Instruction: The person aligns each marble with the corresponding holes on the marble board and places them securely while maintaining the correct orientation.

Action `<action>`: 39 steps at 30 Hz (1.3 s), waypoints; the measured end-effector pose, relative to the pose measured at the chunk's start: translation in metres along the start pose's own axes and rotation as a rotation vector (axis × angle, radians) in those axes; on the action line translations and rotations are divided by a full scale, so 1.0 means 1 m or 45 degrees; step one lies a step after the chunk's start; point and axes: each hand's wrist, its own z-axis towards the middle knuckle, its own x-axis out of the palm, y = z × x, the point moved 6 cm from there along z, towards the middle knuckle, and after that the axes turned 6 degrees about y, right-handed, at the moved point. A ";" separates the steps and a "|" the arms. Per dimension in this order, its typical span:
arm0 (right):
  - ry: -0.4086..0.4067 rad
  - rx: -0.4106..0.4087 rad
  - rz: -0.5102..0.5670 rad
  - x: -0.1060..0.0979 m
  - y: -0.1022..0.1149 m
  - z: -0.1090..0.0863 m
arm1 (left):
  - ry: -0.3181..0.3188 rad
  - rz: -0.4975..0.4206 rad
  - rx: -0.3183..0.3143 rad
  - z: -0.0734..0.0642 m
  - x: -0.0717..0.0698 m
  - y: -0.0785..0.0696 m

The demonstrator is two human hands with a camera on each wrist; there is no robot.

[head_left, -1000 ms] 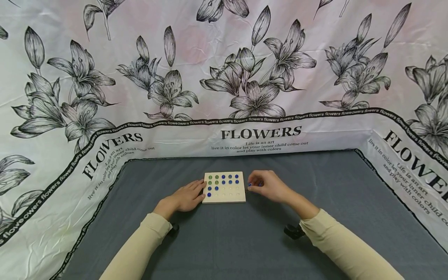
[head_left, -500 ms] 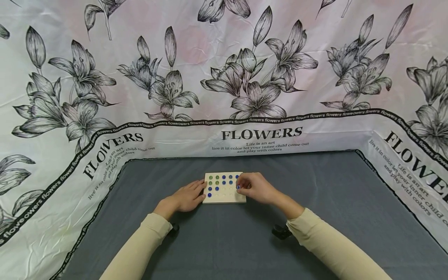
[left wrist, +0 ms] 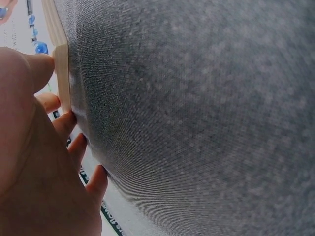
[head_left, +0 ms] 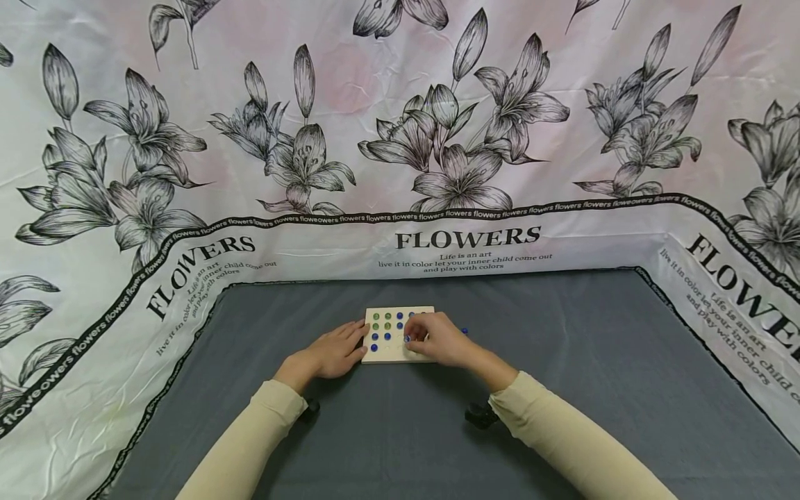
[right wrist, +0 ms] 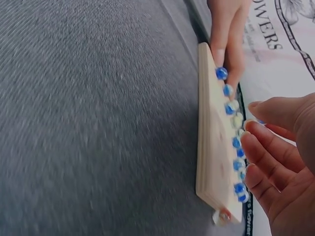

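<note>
A pale wooden board with rows of shallow hollows lies on the grey cloth in the head view. Green marbles sit at its far left, and blue marbles fill other hollows. My left hand rests against the board's left edge; in the left wrist view its thumb and fingertips touch the wooden side. Over the board's right part, my right hand pinches a blue marble between thumb and fingers. That hand hides several right-hand hollows. The right wrist view shows the pinched marble only as a small blue spot.
One loose blue marble lies on the grey cloth right of the board. A clear marble with an orange tint sits by the board's end in the right wrist view. A flower-print sheet rises behind.
From the right side of the board, my right hand has moved left over it, carrying the blue marble. The loose blue marble now shows beside the hand. My left hand has stayed put.
</note>
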 end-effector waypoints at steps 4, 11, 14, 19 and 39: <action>0.029 0.021 0.004 0.010 0.001 0.004 | 0.015 -0.010 0.001 -0.003 -0.002 -0.003; 0.054 0.060 0.012 0.026 -0.001 0.009 | -0.005 -0.013 0.001 -0.002 0.001 -0.002; 0.044 0.064 0.013 0.030 0.000 0.012 | -0.013 -0.016 0.001 -0.002 0.002 0.000; 0.009 0.083 -0.035 0.034 0.001 0.016 | -0.008 -0.015 0.021 -0.003 0.001 0.000; -0.057 0.178 -0.151 0.040 0.003 0.021 | 0.014 0.032 0.000 -0.006 -0.004 -0.005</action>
